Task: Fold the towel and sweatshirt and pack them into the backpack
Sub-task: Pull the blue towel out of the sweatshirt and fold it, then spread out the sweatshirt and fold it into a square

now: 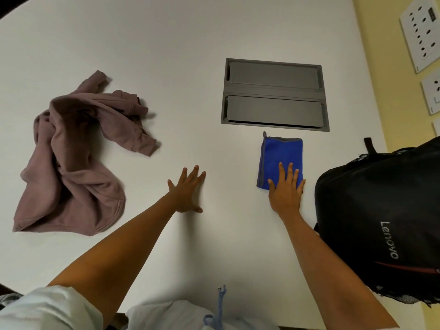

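Note:
A small blue towel [278, 153] lies folded into a rectangle on the white table, just below the grey hatch. My right hand [285, 189] rests flat on its near end, fingers straight. My left hand [187, 191] lies spread on the bare table, left of the towel and apart from it. A crumpled mauve sweatshirt [73, 160] sits in a heap at the left. The black backpack [378, 220] stands at the right edge, close beside the towel; I cannot see its opening.
A grey recessed hatch [273, 95] with two flaps is set into the white table [181, 67] behind the towel. Wall sockets [421, 32] show on the yellow wall at the far right. Bare table lies between sweatshirt and towel.

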